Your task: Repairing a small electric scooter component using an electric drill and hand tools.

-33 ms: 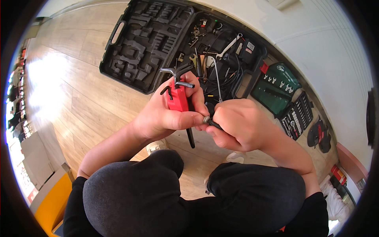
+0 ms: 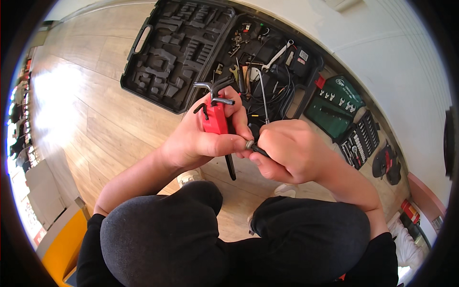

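My left hand (image 2: 205, 138) is closed round a red folding hex key set (image 2: 214, 119). Several hex keys (image 2: 213, 92) stick out at its top, and one black key (image 2: 231, 166) points down below the fingers. Its thumb and finger also pinch a small metal bolt head or washer (image 2: 249, 144). Against that piece sits a thin black rod (image 2: 260, 150), which my right hand (image 2: 291, 148) grips in curled fingers; the rod's other end is hidden. A bent silver rod (image 2: 264, 95) rises behind the right knuckles; I cannot tell whether the hand holds it.
Beyond my hands an open black tool case (image 2: 179, 52) lies on the wood floor, with wrenches (image 2: 278, 56) and cables (image 2: 282, 91) in one half. To the right are a green wrench pouch (image 2: 330, 107), a socket set (image 2: 358, 141) and dark gloves (image 2: 386, 165), near a white wall.
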`<act>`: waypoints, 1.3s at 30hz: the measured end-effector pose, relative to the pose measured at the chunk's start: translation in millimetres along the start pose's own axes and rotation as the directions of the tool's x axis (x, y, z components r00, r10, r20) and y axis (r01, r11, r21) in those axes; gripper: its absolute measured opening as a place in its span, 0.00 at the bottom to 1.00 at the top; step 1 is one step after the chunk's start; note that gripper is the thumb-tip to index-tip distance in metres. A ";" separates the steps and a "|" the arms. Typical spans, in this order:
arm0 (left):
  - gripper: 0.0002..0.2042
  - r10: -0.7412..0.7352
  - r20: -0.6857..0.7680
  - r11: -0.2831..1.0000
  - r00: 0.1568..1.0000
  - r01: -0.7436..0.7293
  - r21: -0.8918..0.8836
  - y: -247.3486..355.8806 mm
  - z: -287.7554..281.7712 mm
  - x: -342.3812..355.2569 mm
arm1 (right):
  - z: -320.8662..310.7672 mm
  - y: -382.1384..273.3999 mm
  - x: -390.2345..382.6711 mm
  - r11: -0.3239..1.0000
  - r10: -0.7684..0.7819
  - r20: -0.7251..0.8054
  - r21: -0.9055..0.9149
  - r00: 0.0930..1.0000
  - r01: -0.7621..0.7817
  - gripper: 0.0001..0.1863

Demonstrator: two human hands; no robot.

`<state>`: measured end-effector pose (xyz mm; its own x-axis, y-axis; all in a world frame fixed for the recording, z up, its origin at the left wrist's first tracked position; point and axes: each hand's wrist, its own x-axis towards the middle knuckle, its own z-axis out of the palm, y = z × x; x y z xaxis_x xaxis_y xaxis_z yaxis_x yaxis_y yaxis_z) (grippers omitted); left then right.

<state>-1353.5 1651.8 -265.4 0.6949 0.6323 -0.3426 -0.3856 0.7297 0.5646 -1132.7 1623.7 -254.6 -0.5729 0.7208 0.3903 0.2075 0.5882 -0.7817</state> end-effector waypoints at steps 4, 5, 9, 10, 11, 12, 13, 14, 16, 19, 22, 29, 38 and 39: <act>0.21 -0.016 0.038 0.999 0.999 0.017 -0.035 -2.5 -5.7 -0.6 | 2.6 -1.5 1.6 0.999 0.002 -0.019 0.051 1.000 -0.001 0.18; 0.21 -0.015 0.039 0.999 0.999 0.017 -0.035 -3.1 -5.7 -1.0 | 2.3 -2.6 2.0 0.998 0.002 -0.017 0.057 1.000 -0.001 0.18; 0.21 -0.026 0.059 0.997 0.998 0.031 -0.073 -6.2 -5.6 -1.2 | 3.4 -1.9 -0.1 0.996 0.019 -0.019 0.086 1.000 -0.018 0.18; 0.20 -0.039 0.062 0.994 0.997 0.045 -0.097 -7.8 -6.0 -0.5 | 4.7 -0.4 -1.4 0.995 0.024 -0.024 0.094 0.999 -0.021 0.18; 0.20 -0.038 0.064 0.994 0.997 0.044 -0.097 -7.9 -5.0 -0.8 | 5.0 -1.5 -1.2 0.995 0.025 -0.028 0.097 0.999 -0.022 0.18; 0.20 -0.041 0.077 0.991 0.996 0.051 -0.128 -8.2 -4.2 -0.9 | 5.7 -2.2 -1.1 0.995 0.025 -0.028 0.096 0.999 -0.022 0.18; 0.20 -0.045 0.091 0.986 0.995 0.059 -0.158 -8.7 -3.6 -1.1 | 6.8 -2.5 -1.3 0.995 0.018 -0.043 0.095 0.999 -0.014 0.18; 0.20 -0.044 0.090 0.986 0.995 0.058 -0.157 -8.5 -3.3 -1.3 | 7.3 -2.9 -1.0 0.995 0.011 -0.059 0.096 0.998 -0.005 0.18; 0.20 -0.054 0.077 0.984 0.996 0.066 -0.163 -8.8 -3.2 -1.9 | 7.2 -4.2 0.0 0.995 0.014 -0.058 0.097 0.998 -0.008 0.18; 0.20 -0.052 0.062 0.985 0.997 0.061 -0.163 -7.8 -1.7 -2.4 | 6.0 -5.9 1.9 0.996 0.024 -0.056 0.088 0.998 -0.019 0.18; 0.27 -0.105 -0.051 0.992 0.993 0.102 -0.071 0.1 9.3 -1.7 | 2.0 -7.0 3.3 0.997 0.045 -0.032 0.062 0.998 -0.043 0.18; 0.28 -0.059 -0.097 0.998 0.993 0.061 0.014 3.0 6.6 -1.5 | -4.7 -8.7 3.5 0.995 0.077 0.039 0.067 0.996 -0.079 0.11; 0.20 0.030 -0.004 1.000 1.000 -0.030 -0.001 3.7 0.6 -2.0 | -4.8 -9.5 4.3 0.988 0.116 0.082 0.089 0.990 -0.123 0.15; 0.19 0.024 0.001 1.000 1.000 -0.024 0.018 4.3 0.6 -1.4 | -5.5 -9.2 4.0 0.988 0.117 0.082 0.089 0.990 -0.124 0.15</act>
<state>-1355.8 1653.9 -262.0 0.6858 0.6493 -0.3286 -0.3912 0.7097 0.5859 -1132.6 1623.2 -243.1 -0.6076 0.7521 0.2552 0.2053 0.4591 -0.8643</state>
